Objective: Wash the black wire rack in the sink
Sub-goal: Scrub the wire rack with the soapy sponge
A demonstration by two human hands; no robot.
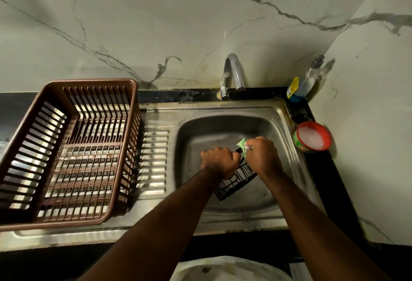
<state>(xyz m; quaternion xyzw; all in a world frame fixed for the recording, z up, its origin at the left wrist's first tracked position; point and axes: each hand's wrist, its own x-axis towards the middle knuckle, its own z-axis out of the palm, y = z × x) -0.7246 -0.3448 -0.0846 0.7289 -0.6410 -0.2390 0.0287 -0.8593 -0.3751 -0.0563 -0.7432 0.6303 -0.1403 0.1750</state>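
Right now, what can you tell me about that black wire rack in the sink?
The black wire rack is a small basket of thin, dark, metal-looking wires, tilted over the sink basin. The left hand grips its upper edge; the right hand holds a green scrub pad against its top end. The hands hide part of it.

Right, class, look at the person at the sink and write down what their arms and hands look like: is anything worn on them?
The left hand and right hand are bare. There are no gloves, no watch or bracelet at the wrists, and no ring that shows. Both forearms are uncovered down to the bottom edge of the picture, so no sleeve is in view.
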